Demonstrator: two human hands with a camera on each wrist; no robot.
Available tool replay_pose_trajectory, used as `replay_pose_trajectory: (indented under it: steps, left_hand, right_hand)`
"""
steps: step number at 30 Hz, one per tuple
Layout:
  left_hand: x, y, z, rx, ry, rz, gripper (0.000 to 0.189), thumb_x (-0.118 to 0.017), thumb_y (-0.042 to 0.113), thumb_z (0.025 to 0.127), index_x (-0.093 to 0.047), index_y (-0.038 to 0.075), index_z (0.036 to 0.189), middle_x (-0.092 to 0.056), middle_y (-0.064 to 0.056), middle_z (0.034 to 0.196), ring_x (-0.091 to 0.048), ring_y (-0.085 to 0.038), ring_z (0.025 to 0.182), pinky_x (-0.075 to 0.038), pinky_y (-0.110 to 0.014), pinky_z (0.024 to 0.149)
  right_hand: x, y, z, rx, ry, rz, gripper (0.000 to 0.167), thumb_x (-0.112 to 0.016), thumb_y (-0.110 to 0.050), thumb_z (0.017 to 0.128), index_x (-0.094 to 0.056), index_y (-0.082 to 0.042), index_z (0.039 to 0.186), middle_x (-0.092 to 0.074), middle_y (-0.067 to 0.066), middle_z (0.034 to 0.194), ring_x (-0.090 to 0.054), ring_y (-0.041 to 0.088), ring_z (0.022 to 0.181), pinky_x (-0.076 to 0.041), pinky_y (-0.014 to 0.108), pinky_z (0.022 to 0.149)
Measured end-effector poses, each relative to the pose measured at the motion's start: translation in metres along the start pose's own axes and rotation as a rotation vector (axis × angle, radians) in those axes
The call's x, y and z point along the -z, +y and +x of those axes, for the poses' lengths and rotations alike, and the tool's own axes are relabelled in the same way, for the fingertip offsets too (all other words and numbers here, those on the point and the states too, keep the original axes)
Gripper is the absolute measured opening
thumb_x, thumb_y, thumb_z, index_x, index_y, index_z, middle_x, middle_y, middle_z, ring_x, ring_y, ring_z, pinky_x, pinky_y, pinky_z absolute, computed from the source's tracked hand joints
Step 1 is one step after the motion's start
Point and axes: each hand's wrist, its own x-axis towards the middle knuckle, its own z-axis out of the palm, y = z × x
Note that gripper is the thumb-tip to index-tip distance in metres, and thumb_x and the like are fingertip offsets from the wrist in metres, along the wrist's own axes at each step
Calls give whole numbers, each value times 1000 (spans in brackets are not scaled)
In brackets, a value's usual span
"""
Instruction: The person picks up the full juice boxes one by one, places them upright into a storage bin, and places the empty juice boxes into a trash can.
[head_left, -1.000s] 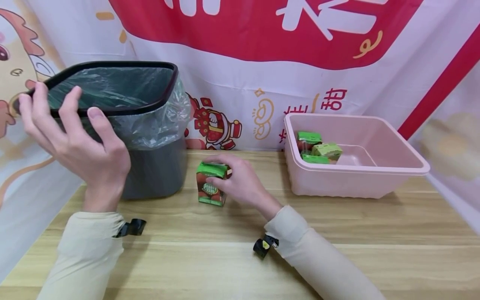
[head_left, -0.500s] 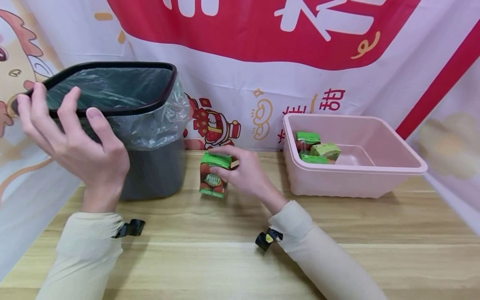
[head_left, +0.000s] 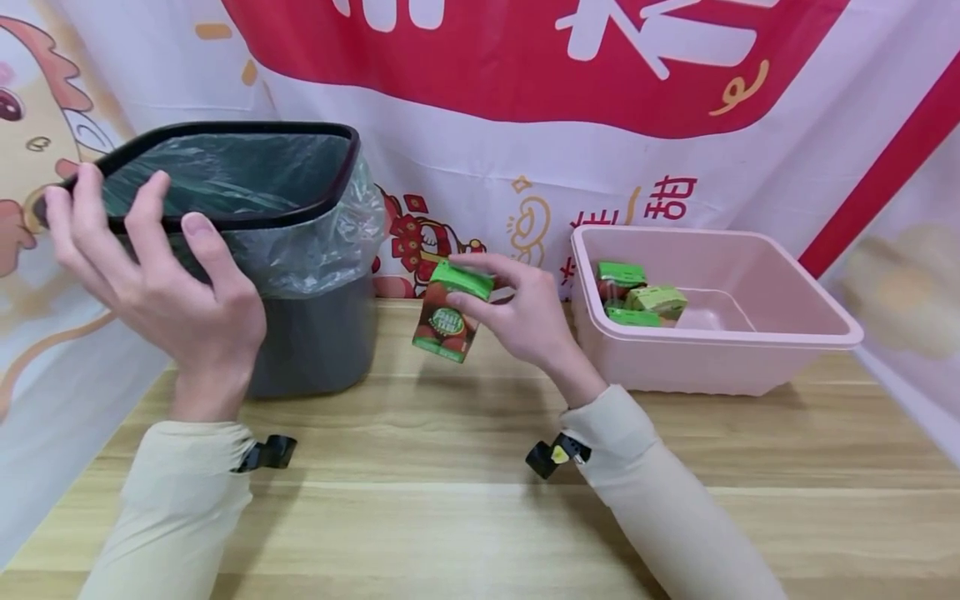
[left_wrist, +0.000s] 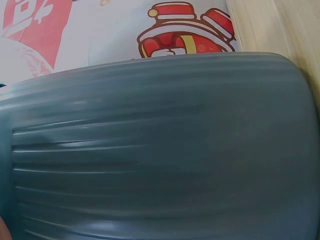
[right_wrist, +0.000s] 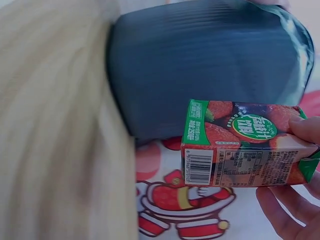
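In the head view my right hand point(head_left: 525, 312) pinches a juice box point(head_left: 448, 321) near its green top between thumb and fingers. The box, with red lychee pictures, hangs tilted above the table. In the right wrist view the juice box point(right_wrist: 245, 145) shows its barcode side, with fingers point(right_wrist: 285, 210) beneath it. My left hand point(head_left: 168, 275) lies against the near side of a dark grey trash bin point(head_left: 315, 342), its fingers spread and fingertips at the black rim. The bin's wall point(left_wrist: 165, 145) fills most of the left wrist view; the left hand is nearly hidden there.
A pink plastic bin point(head_left: 690, 362) stands on the right of the wooden table point(head_left: 420, 500), with several green-topped boxes point(head_left: 637, 300) at its left end. A clear plastic liner point(head_left: 300, 262) drapes over the trash bin's rim. A printed red and white cloth point(head_left: 480, 167) hangs behind.
My right hand has lifted the juice box off the table and carried it up and slightly right, tilting it. The left hand stays at the trash bin.
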Motion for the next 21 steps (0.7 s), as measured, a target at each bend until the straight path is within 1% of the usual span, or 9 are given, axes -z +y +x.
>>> replay_pose_trajectory:
  steps: [3, 7, 10, 12, 15, 18, 21]
  left_hand:
    - [0, 0, 0, 2, -1, -1, 41, -51, 32, 97, -73, 14, 127, -55, -7, 155, -34, -32, 154, -16, -35, 134]
    - [0, -1, 0, 2, -4, 0, 41, -51, 32, 97, -73, 14, 127, -55, -7, 155, -34, -32, 155, -16, -35, 134]
    - [0, -1, 0, 4, -3, -2, 41, -51, 32, 97, -73, 14, 127, -55, -7, 156, -34, -32, 154, -16, -35, 134]
    - [0, -2, 0, 3, -3, -4, 41, -51, 32, 97, -73, 14, 127, -55, -7, 156, -34, -32, 154, -16, -35, 134]
    - [0, -2, 0, 0, -5, -2, 41, -51, 33, 98, -73, 14, 128, -55, -7, 156, -34, -32, 154, -15, -35, 134]
    - [0, -2, 0, -1, -8, -1, 42, -51, 33, 98, -73, 14, 128, -55, -7, 156, -34, -33, 154, -15, -35, 134]
    - [0, -2, 0, 2, -6, 0, 42, -51, 33, 97, -73, 14, 128, -55, -7, 156, -34, -32, 154, -15, -35, 134]
  right_hand:
    - [9, -5, 6, 3, 30, 9, 39, -82, -28, 94, -75, -25, 132, -78, 0, 125, -75, 17, 90, -62, 34, 77]
    - [19, -15, 17, 27, 71, 11, 41, -82, -27, 95, -74, -23, 134, -77, 2, 126, -73, 16, 94, -62, 33, 79]
    - [25, -24, 25, 49, 95, 15, 41, -82, -27, 94, -74, -24, 135, -78, 0, 124, -71, 14, 96, -61, 33, 76]
    - [29, -30, 30, 61, 101, 18, 42, -82, -27, 94, -73, -25, 135, -78, -2, 124, -69, 13, 95, -60, 32, 72]
    - [34, -39, 38, 70, 107, 34, 42, -80, -26, 95, -72, -23, 137, -78, -2, 125, -68, 13, 95, -59, 32, 71]
    - [37, -45, 44, 86, 132, 60, 42, -79, -24, 96, -71, -21, 138, -78, 0, 126, -67, 13, 95, -58, 31, 74]
    - [39, -51, 52, 119, 185, 116, 41, -78, -23, 96, -72, -19, 136, -79, 3, 123, -69, 14, 95, -58, 31, 80]
